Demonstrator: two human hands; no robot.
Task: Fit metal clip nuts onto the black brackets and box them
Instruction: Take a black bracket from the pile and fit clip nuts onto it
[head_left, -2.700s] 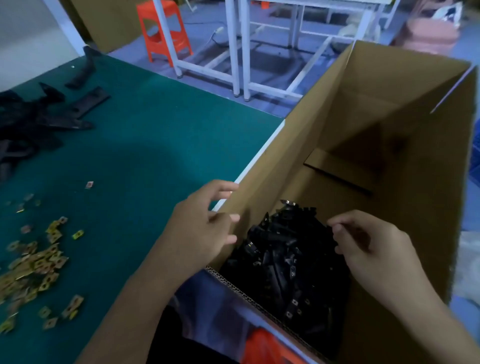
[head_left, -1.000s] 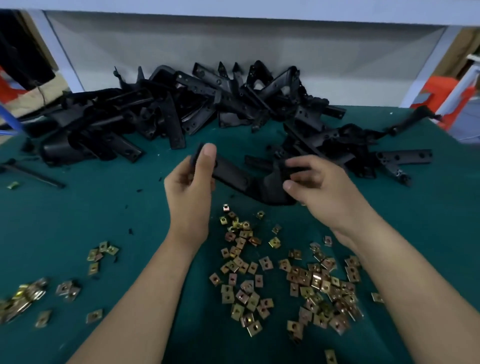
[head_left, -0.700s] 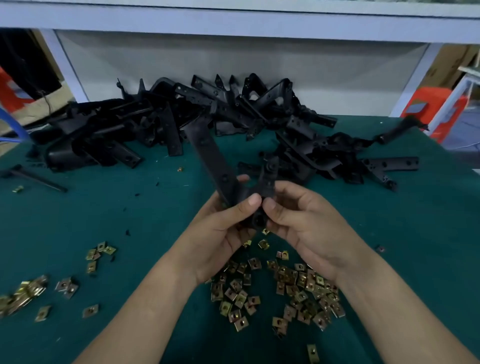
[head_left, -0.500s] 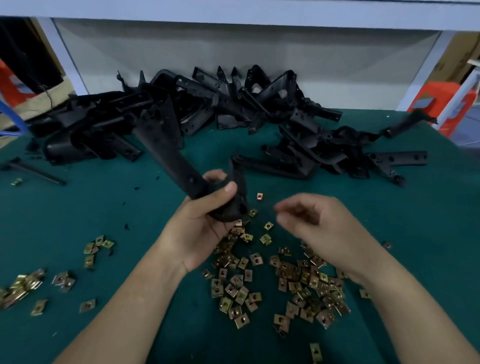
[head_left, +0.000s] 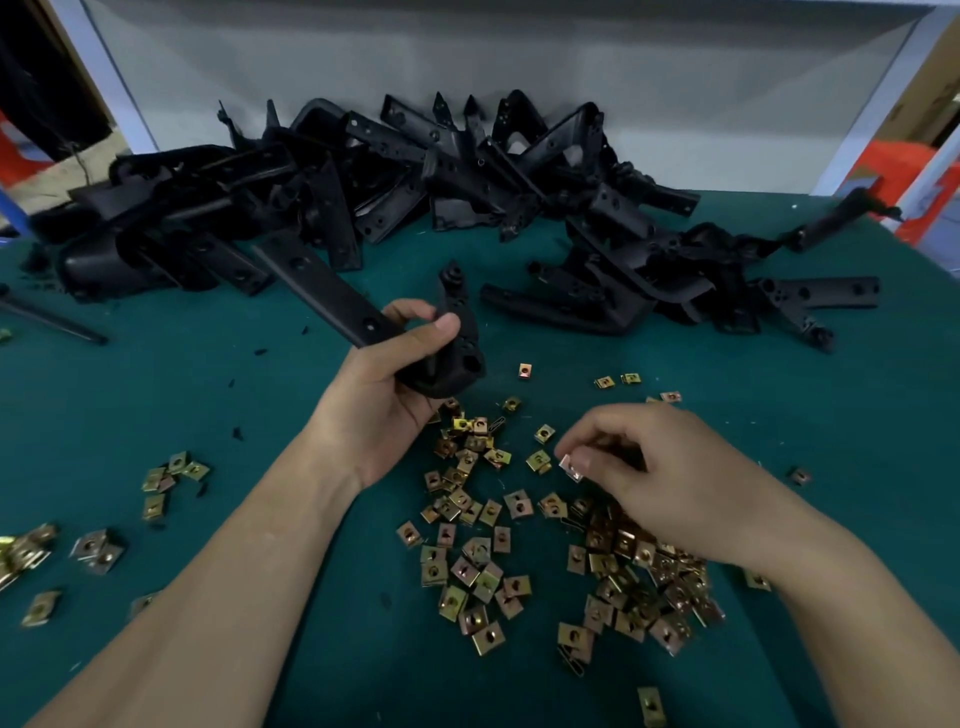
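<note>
- The left hand (head_left: 384, 395) gripped one black bracket (head_left: 322, 291) at its bend, fingers (head_left: 410, 310) and thumb curled round it, and held it just above the green worktop (head_left: 208, 395).
- The bracket's long arm ran up and to the left, away from the person. Its short arm stood upright beyond the thumb.
- The right hand (head_left: 670, 473) pinched a single clip nut (head_left: 572, 467) between its fingertips, low over the loose clip nuts (head_left: 478, 566).
- The pinched nut lay to the right of the held bend and nearer the person, apart from it. The right hand would likely have to carry the nut up and left to meet the bracket.
- The pile of brackets (head_left: 415, 176) waited at the back of the worktop. No box was in view.
</note>
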